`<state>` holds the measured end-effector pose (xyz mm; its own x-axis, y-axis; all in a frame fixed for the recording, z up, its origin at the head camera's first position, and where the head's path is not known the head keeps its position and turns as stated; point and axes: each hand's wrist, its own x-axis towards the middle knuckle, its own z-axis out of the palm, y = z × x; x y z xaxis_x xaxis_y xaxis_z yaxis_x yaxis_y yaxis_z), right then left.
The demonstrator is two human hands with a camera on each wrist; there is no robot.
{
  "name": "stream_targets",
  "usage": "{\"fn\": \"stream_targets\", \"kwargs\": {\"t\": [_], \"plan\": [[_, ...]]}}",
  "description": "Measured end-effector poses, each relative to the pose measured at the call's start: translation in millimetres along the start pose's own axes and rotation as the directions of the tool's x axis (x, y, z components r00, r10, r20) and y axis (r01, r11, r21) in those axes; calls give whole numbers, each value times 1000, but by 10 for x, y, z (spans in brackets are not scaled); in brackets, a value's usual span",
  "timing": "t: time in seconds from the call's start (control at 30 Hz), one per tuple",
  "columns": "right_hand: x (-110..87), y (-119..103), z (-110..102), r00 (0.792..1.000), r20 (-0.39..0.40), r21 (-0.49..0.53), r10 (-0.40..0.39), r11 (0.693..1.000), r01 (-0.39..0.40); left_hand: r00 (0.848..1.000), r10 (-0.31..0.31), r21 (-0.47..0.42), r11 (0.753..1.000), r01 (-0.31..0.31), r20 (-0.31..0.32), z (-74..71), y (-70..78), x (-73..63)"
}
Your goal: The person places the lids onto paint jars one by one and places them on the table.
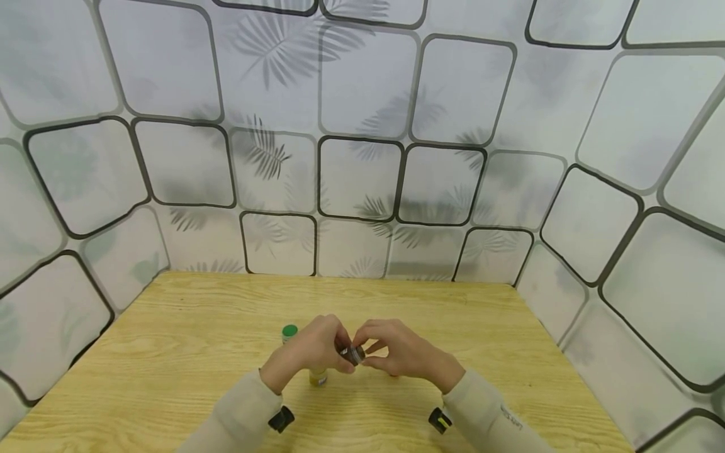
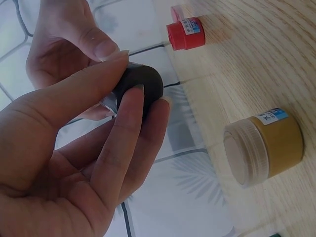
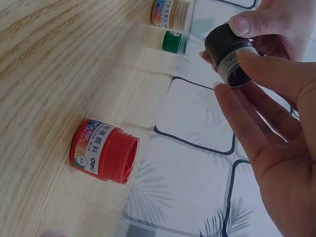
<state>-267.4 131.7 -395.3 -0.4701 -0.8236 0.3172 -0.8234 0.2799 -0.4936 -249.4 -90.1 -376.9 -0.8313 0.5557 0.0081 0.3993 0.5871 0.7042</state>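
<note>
Between both hands, raised above the wooden table, is a small black paint jar (image 3: pixel 226 42) with a clear ribbed lid (image 3: pixel 232 64). My left hand (image 1: pixel 314 346) grips the dark body, fingertips around its base in the left wrist view. Thumb and fingers of my right hand (image 1: pixel 399 349) pinch the lid end. The jar is tilted, its lid pointing toward the right hand. Below the right hand stands a red paint jar (image 3: pixel 101 150) with its threaded neck bare. Nearest the left hand is a yellow-ochre paint jar (image 2: pixel 281 143) with a clear lid on.
A green paint jar (image 1: pixel 289 331) stands beyond the left hand. Behind the red jar, a clear round lid (image 2: pixel 176 12) rests on the table (image 1: pixel 453 327). Patterned white cloth (image 1: pixel 362 176) hangs around the table's back and sides.
</note>
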Motion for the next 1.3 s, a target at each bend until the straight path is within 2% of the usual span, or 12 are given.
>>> {"fn": "stream_targets", "kwargs": {"t": [0.43, 0.77, 1.07, 1.3], "plan": [[2, -19, -2, 998, 23, 44, 58, 997, -59, 1000, -17, 12, 1000, 17, 5, 12, -18, 13], [8, -23, -12, 992, 36, 33, 120, 992, -121, 1000, 16, 15, 1000, -16, 6, 12, 14, 3], [18, 9, -20, 992, 47, -22, 114, 993, -113, 1000, -8, 24, 1000, 7, 23, 16, 3, 8], [-28, 9, -12, 989, 59, 26, 136, 990, -138, 1000, -5, 13, 1000, 5, 27, 12, 0, -9]]}}
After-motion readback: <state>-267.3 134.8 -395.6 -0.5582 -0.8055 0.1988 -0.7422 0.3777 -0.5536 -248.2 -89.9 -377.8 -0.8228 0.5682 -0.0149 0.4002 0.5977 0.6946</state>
